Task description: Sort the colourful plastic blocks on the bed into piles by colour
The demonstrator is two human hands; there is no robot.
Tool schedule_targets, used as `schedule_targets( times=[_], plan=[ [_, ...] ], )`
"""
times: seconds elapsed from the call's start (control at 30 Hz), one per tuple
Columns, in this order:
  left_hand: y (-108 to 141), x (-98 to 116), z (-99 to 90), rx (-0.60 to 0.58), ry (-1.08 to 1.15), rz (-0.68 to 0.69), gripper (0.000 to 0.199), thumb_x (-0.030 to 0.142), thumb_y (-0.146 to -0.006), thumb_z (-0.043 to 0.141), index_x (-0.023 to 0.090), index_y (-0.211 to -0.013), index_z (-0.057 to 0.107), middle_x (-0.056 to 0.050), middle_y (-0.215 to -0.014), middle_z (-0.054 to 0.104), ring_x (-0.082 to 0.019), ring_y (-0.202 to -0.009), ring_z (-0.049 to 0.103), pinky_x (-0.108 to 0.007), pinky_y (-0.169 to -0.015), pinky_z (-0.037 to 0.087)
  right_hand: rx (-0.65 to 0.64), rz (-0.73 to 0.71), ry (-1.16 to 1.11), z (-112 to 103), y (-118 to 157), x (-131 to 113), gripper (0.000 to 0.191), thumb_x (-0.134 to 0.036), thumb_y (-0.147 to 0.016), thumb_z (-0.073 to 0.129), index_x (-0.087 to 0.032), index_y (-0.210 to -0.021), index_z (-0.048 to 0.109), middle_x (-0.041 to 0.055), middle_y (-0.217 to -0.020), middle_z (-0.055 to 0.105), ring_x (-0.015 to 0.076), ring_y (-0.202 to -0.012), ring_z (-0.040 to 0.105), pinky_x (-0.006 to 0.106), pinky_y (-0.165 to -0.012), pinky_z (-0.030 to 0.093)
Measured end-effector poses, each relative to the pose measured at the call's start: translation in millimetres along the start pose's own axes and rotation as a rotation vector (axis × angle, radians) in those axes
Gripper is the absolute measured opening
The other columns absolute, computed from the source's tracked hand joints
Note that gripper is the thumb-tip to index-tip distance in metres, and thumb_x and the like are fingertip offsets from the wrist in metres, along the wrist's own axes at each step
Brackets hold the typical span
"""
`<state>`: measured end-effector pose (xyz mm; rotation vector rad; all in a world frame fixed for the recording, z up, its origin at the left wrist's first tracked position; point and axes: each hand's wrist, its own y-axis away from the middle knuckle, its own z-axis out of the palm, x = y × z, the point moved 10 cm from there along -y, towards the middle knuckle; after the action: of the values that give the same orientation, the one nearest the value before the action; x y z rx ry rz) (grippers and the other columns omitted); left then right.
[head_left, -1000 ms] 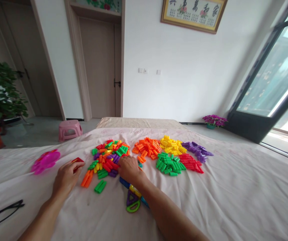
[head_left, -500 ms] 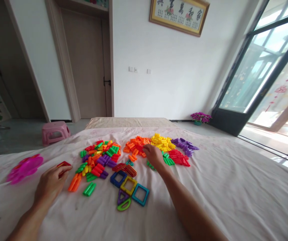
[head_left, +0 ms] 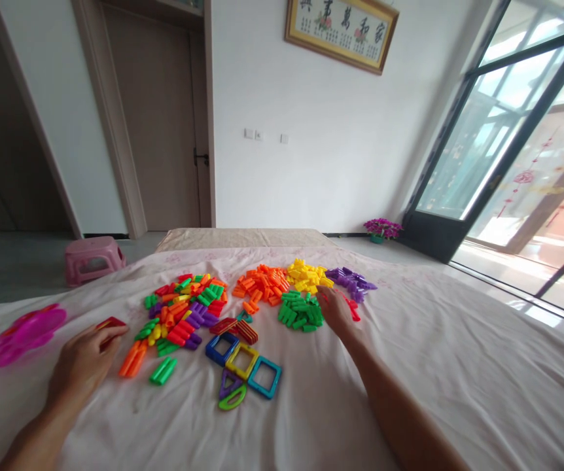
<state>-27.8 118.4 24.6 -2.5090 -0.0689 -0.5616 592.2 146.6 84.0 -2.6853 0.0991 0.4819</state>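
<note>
My left hand (head_left: pixel 83 356) is closed on a red piece (head_left: pixel 111 323) at the left of the mixed pile of coloured pieces (head_left: pixel 178 311). Over the red pile (head_left: pixel 354 309) reaches my right hand (head_left: pixel 335 311), hiding most of it; whether its fingers hold anything is hidden. Close by lie the green pile (head_left: pixel 301 311), the yellow pile (head_left: pixel 307 275), the purple pile (head_left: pixel 352 282) and the orange pile (head_left: pixel 261 283). Nearer me are joined frames: dark blue (head_left: pixel 222 348), yellow (head_left: pixel 243 360) and light blue (head_left: pixel 265 377), with a purple triangle and a lime half-ring.
A magenta flower-shaped tray (head_left: pixel 27 335) lies at the left on the pale cloth (head_left: pixel 311 418). Beyond the covered table stand a pink stool (head_left: pixel 94 260) and a pot of purple flowers (head_left: pixel 383 229).
My right hand has moved from the orange and green piles to the red pile, uncovering the green one. My left hand still holds the red piece. The view has shifted slightly.
</note>
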Motion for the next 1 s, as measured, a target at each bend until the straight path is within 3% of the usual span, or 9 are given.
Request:
schedule_targets(
  times=[0.17,0.4,0.6,0.73,0.9,1.0],
  plan=[
    [3,7,-4.6,0.018,0.053,0.010,0.034,0.039,-0.080,0.049,0.022,-0.093,0.075,-0.009,-0.102,0.075,-0.028,-0.095,0.069,-0.040,-0.088,0.052,-0.171,-0.214,-0.044,42,9,-43,0.039,-0.025,-0.103,0.037,-0.015,-0.128,0.065,0.0146,-0.136,0.063,0.0230,-0.128,0.056,0.035,-0.111,0.039],
    [4,11,-3.3,0.047,0.020,0.064,0.034,0.039,-0.080,0.044,0.025,-0.090,0.073,-0.009,-0.097,0.075,-0.029,-0.090,0.069,-0.043,-0.084,0.051,-0.161,-0.262,-0.164,43,21,-57,0.048,-0.036,-0.108,0.024,-0.016,-0.116,0.067,0.0107,-0.127,0.068,0.0205,-0.120,0.059,0.034,-0.109,0.039],
    [3,9,-3.1,0.064,0.015,0.089,0.034,0.039,-0.079,0.046,0.025,-0.089,0.075,-0.008,-0.098,0.075,-0.030,-0.092,0.070,-0.042,-0.085,0.052,-0.122,-0.159,-0.162,45,14,-42,0.044,-0.036,-0.107,0.029,-0.016,-0.119,0.066,0.0124,-0.129,0.067,0.0214,-0.123,0.057,0.034,-0.109,0.038],
    [2,4,1.9,0.018,-0.030,0.073,0.039,0.039,-0.083,0.044,0.021,-0.095,0.076,-0.010,-0.102,0.075,-0.028,-0.092,0.070,-0.040,-0.086,0.051,-0.128,-0.211,-0.282,48,18,-47,0.051,-0.045,-0.106,0.026,-0.019,-0.111,0.070,0.0110,-0.121,0.070,0.0227,-0.117,0.061,0.036,-0.105,0.044],
    [0,-1,6.6,-0.066,-0.046,0.011,0.041,0.043,-0.085,0.046,0.020,-0.100,0.076,-0.008,-0.105,0.075,-0.024,-0.093,0.069,-0.033,-0.086,0.051,0.035,-0.104,-0.455,32,13,-24,0.058,-0.053,-0.103,0.024,-0.020,-0.107,0.071,0.0134,-0.108,0.072,0.0285,-0.109,0.064,0.046,-0.103,0.047],
    [0,-3,7.1,-0.072,-0.049,-0.005,0.041,0.043,-0.085,0.046,0.020,-0.101,0.076,-0.008,-0.107,0.074,-0.023,-0.095,0.068,-0.033,-0.089,0.050,0.051,-0.087,-0.467,28,8,-15,0.060,-0.054,-0.102,0.022,-0.019,-0.104,0.071,0.0157,-0.104,0.071,0.0297,-0.105,0.065,0.048,-0.102,0.048]
  ],
)
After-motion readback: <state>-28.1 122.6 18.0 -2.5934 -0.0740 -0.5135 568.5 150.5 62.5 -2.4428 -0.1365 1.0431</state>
